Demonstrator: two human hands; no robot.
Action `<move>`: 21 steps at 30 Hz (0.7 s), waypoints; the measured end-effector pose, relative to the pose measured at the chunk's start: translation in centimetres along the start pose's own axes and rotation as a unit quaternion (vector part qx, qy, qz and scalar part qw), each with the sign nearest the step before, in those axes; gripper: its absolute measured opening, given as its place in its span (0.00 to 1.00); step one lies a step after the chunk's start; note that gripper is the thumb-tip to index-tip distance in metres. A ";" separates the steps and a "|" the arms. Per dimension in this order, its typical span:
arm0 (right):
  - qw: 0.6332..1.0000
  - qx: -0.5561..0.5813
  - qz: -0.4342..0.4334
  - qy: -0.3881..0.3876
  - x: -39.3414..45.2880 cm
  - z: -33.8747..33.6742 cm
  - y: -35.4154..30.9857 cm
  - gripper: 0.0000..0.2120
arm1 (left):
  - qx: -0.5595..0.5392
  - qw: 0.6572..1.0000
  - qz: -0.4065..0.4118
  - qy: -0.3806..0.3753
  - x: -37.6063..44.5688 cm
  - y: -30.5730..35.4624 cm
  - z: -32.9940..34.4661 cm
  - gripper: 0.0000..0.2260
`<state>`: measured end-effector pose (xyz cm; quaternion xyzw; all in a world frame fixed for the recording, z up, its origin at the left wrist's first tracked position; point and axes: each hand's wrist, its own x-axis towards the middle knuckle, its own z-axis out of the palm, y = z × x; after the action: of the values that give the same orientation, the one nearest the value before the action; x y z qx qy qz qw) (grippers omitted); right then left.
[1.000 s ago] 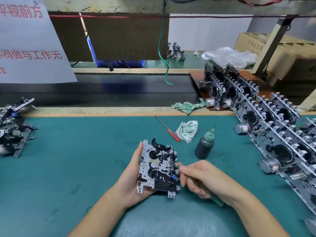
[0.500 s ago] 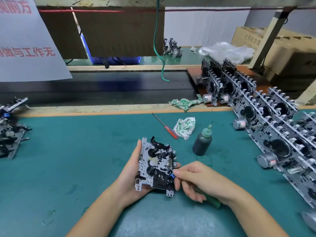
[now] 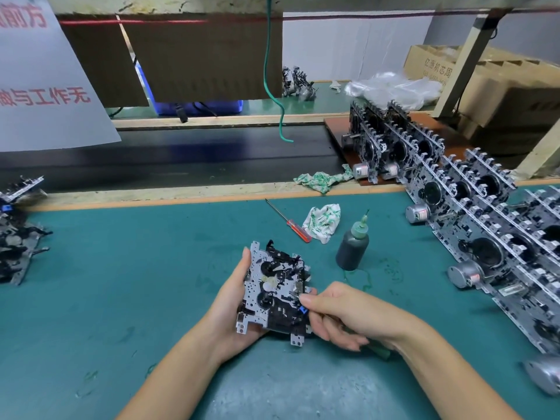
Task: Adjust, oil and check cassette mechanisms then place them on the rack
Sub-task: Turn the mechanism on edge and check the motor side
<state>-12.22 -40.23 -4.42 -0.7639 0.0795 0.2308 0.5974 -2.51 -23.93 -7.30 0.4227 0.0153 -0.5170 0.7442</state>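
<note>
Holding: your left hand [image 3: 233,304] cups the cassette mechanism [image 3: 274,294] from behind, fingers curled round its left edge, above the green mat [image 3: 121,283].
Mechanism look: perforated silver plate, black gears and levers, small blue part at its right edge.
Right hand [image 3: 342,313]: fingers curled round a green-handled tool [image 3: 378,351], fingertip on the mechanism's right edge.
Nearby: oil bottle [image 3: 353,247], red screwdriver [image 3: 289,221], rack of finished mechanisms [image 3: 472,225] to your right.

We can read red Chinese characters on the white paper sign [image 3: 45,86] hanging at the upper left: its top line, cut by the frame edge, ends in "前方", and the line below it reads "做与工作无", also cut at the left. Far to the right of that sign, the cardboard box [image 3: 485,86] carries dark print, "亿惠机芯周" as best we can tell; the digits under it are too small to read.
</note>
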 end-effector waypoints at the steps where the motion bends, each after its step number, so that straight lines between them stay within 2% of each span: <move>1: 1.000 -0.012 0.000 0.009 0.0 0.1 0.0 0.27 | 0.000 1.000 0.002 0.003 0.0 0.0 0.0 0.31; 6: 1.000 -0.010 0.004 0.020 0.1 0.1 -0.2 0.30 | 0.008 1.000 0.010 0.014 0.2 -0.1 0.0 0.30; 12: 1.000 -0.020 0.005 -0.004 0.0 -0.4 0.0 0.29 | 0.018 1.000 0.005 0.015 0.2 -0.1 0.0 0.29; 17: 0.999 -0.035 -0.027 0.005 -0.2 -0.1 0.5 0.29 | -0.004 1.000 -0.008 0.007 -0.1 0.0 0.2 0.32; 19: 0.998 -0.021 -0.049 0.021 -0.5 -0.2 0.8 0.28 | -0.033 0.999 -0.010 -0.010 -0.4 0.2 0.1 0.36; 21: 0.994 0.021 -0.076 0.076 -0.7 -0.7 1.0 0.25 | -0.083 0.996 -0.013 -0.028 -0.7 0.4 0.2 0.39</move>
<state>-13.04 -41.23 -4.89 -0.7702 0.0710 0.1242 0.6216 -2.60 -23.49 -6.64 0.3446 0.0432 -0.5350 0.7702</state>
